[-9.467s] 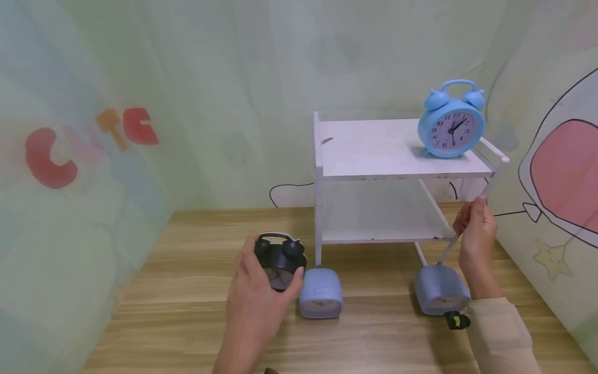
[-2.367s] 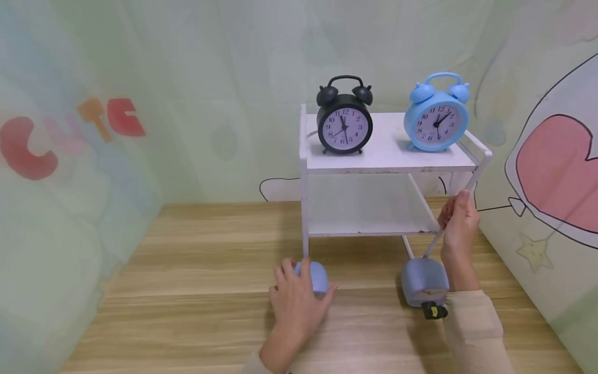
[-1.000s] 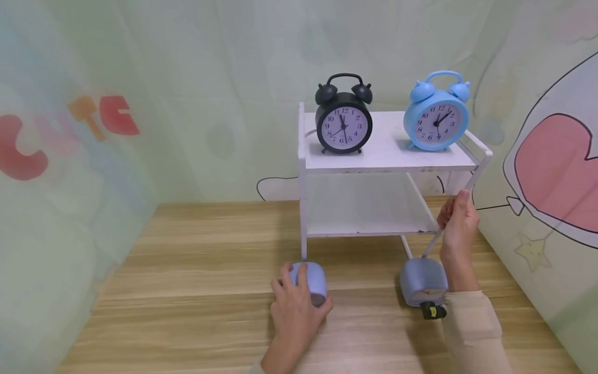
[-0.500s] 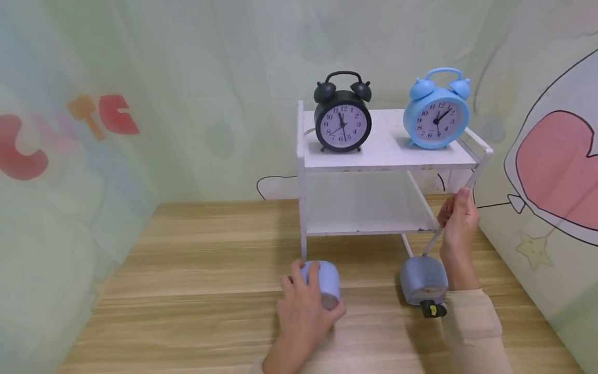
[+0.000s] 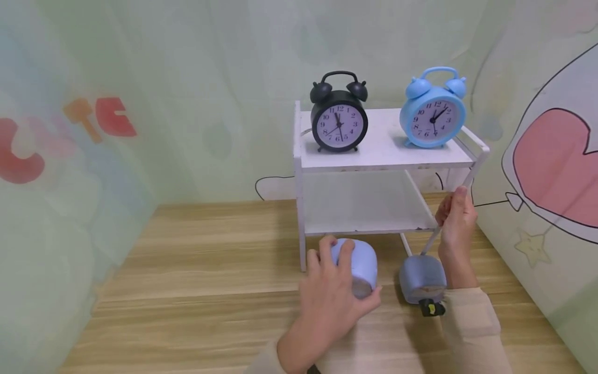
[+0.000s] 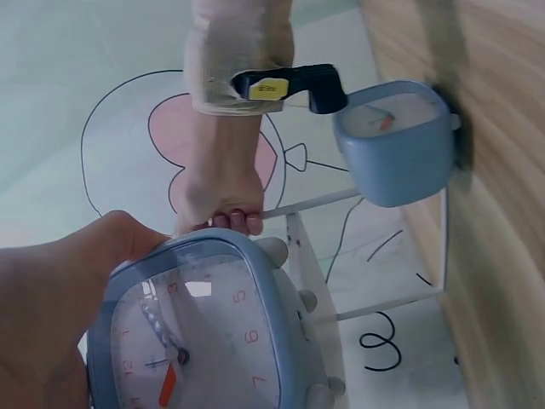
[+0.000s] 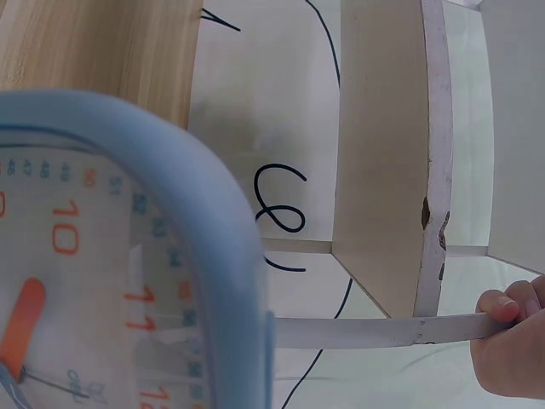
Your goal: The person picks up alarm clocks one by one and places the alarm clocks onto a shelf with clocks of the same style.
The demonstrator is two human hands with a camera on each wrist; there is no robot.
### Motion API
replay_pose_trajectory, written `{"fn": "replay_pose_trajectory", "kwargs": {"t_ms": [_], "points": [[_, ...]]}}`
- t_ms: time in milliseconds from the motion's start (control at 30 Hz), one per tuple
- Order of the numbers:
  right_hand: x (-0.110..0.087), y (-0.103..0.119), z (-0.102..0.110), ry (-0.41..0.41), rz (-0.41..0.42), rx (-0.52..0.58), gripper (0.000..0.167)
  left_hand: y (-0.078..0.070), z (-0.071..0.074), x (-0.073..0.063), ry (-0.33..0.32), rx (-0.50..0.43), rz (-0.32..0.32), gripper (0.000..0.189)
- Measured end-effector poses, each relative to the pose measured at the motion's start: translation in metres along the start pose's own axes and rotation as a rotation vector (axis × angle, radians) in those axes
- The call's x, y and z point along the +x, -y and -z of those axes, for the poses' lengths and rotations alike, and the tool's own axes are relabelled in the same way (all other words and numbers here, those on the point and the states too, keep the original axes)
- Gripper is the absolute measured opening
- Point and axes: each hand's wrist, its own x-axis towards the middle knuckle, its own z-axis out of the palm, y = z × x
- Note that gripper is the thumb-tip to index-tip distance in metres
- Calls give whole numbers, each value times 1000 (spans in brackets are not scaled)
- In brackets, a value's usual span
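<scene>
In the head view, my left hand point(image 5: 329, 298) grips a small pale-blue square alarm clock point(image 5: 363, 262), tilted in front of the white two-tier shelf point(image 5: 383, 150), just below its lower tier. The left wrist view shows this clock's face point(image 6: 204, 332) and its rounded feet. My right hand point(image 5: 459, 218) holds the shelf's right front post, fingers curled round it, as the right wrist view also shows. A second blue square clock point(image 5: 422, 278) stands on the table by that post's foot, beside my right wrist.
On the top tier stand a black twin-bell alarm clock point(image 5: 340, 124) at left and a light-blue twin-bell clock point(image 5: 433, 119) at right. A black wrist camera point(image 5: 432, 307) sits on the right sleeve. Printed cloth walls surround the wooden table point(image 5: 196, 291).
The black twin-bell clock went from my left hand onto the top tier. My left hand then took the left square clock and moved it rightward and up. My right hand stayed on the post.
</scene>
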Motion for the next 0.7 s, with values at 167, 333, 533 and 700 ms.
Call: {"fn": "replay_pose_trajectory", "kwargs": {"t_ms": [167,333,533,700], "points": [[1,0,1,-1,-5,-2,42,-10,2,14,8,-13,0,84],[2,-1,1,-9,2,-4,43,-19,-3,30,37,-5,6,82],[2,-3,1,-10,3,4,43,-29,-11,51,40,1,18,81],[2,-3,1,-12,20,7,44,-37,-16,69,32,-31,26,81]]}}
